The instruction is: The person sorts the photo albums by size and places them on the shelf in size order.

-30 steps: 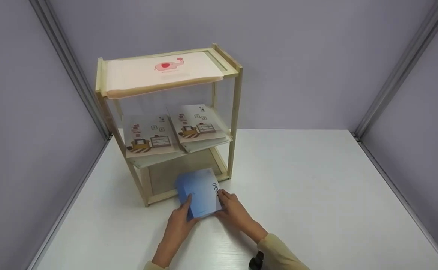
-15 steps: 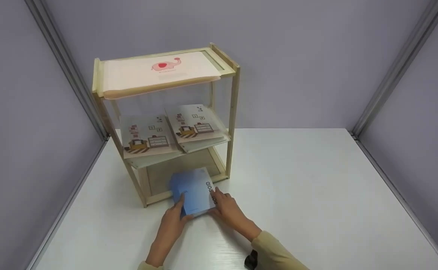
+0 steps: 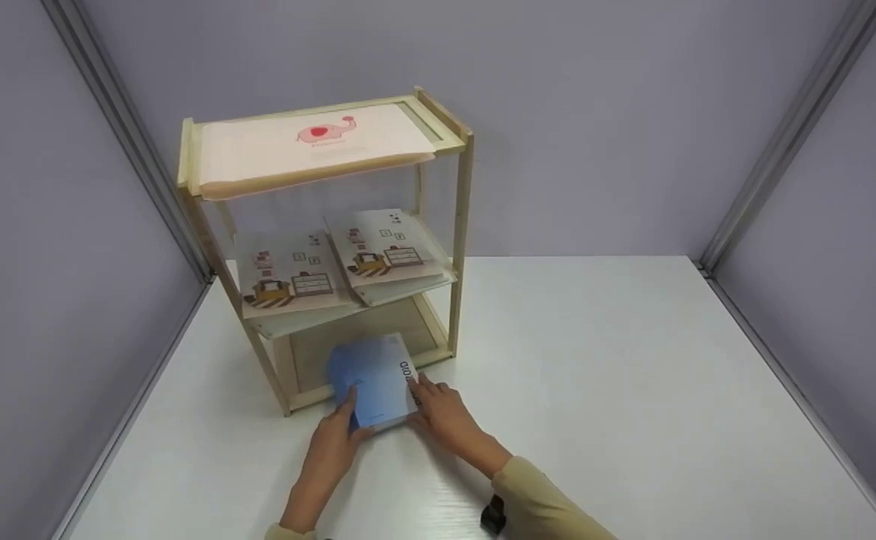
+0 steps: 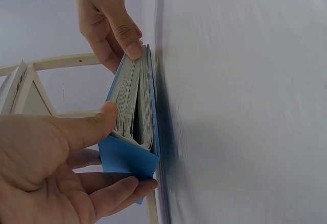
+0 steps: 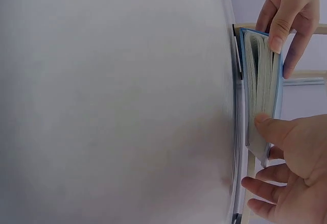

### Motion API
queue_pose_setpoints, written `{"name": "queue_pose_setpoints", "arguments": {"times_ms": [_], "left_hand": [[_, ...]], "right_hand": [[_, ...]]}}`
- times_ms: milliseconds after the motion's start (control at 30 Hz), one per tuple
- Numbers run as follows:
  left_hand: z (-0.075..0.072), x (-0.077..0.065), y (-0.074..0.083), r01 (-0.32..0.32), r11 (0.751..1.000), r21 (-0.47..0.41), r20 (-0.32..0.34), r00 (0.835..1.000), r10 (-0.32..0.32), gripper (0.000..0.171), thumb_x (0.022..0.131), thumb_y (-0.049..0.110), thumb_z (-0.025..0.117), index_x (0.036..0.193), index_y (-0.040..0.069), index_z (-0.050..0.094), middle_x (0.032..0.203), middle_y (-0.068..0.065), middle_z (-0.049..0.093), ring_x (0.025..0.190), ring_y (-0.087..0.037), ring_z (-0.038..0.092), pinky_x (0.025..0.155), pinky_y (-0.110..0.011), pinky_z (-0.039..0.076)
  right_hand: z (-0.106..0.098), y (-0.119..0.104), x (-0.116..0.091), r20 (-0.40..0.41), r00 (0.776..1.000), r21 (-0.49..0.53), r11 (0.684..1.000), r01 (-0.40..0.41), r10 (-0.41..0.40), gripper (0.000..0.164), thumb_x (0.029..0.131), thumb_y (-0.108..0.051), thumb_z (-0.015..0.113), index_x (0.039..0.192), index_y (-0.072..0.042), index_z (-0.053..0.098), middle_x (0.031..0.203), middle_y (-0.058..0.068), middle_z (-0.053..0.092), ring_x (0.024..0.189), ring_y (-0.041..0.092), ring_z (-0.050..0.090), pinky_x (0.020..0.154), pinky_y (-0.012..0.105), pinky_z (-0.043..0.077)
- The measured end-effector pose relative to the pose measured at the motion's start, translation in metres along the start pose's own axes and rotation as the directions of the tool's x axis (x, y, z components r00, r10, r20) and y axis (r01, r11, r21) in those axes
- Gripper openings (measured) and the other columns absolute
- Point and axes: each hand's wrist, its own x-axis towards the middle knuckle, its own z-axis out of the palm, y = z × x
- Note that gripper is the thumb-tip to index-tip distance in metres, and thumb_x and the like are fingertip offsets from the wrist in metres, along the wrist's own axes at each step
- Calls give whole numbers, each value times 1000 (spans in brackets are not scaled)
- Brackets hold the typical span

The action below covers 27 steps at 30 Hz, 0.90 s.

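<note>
A thick blue book point(image 3: 375, 381), its cover white at the right with dark lettering, lies cover up and reaches over the front rail of the wooden rack's lowest shelf point(image 3: 367, 343). My left hand point(image 3: 331, 442) grips its near left corner, thumb against the page edges point(image 4: 134, 99) in the left wrist view and fingers along the blue side. At the near right corner, my right hand point(image 3: 447, 416) holds the book, thumb on the pages in the right wrist view, some fingers spread beside it. The pages face me and fan slightly apart.
Two stacks of illustrated sheets, a left stack point(image 3: 292, 274) and a right stack point(image 3: 385, 247), lie on the middle shelf and jut past its front. A sheet with a pink elephant point(image 3: 318, 154) covers the top shelf. The white table point(image 3: 595, 375) extends right toward grey walls point(image 3: 595, 127).
Both hands have shifted the book a little to the left along the front of the lowest shelf. The whole head view has drifted slightly too.
</note>
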Motion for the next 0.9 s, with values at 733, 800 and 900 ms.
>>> {"name": "queue_pose_setpoints", "arguments": {"times_ms": [733,800,900], "left_hand": [[-7,2,-12,-27,998,59,-62,998,31,67,82,12,68,138,-7,36,128,-31,49,112,-48,49,92,-54,42],[-8,2,-12,-21,998,64,-65,998,25,66,82,11,68,138,-7,37,127,-31,50,111,-48,49,92,-54,42],[-8,2,-12,-27,997,74,-80,996,33,65,82,10,68,137,-8,38,125,-32,51,109,-49,50,91,-54,42]], "right_hand": [[5,-10,12,26,999,-92,995,27,-25,55,89,-28,60,137,-6,45,136,15,48,111,25,53,92,42,42],[6,-10,14,36,999,-88,996,23,-19,55,89,-28,59,137,-6,44,137,15,48,112,26,53,93,42,41],[7,-11,16,42,999,-73,997,20,-17,55,90,-28,59,138,-5,44,137,16,47,113,27,52,92,43,42]]}}
